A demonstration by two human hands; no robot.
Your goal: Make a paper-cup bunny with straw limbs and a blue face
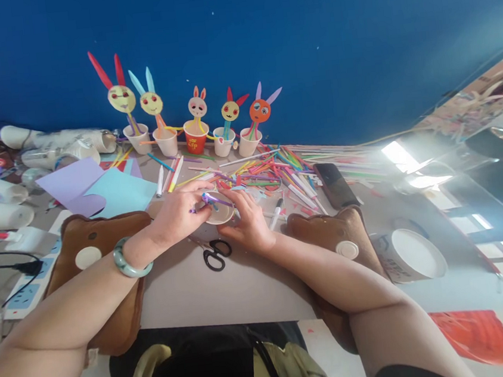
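Above the near part of the table, my right hand (251, 221) is wrapped round the side of a small white paper cup (221, 217), whose open top faces me. My left hand (181, 214) pinches a thin purple strip (196, 208) at the cup's left rim. More purple and blue pieces show in the cup's mouth; how they are joined is too small to tell. Just below the cup lie black-handled scissors (216, 256), their blades partly hidden by my hands. A marker (276, 214) rests right of my right hand.
Several paper cups with rabbit-faced figures (196, 135) line the blue wall. Coloured sticks (259, 172) are heaped before them. Purple paper (73, 183) and blue paper (123, 190) lie left. Brown cushions (100, 252) sit under both forearms. A phone (335, 184) and a white tub (414, 255) are right.
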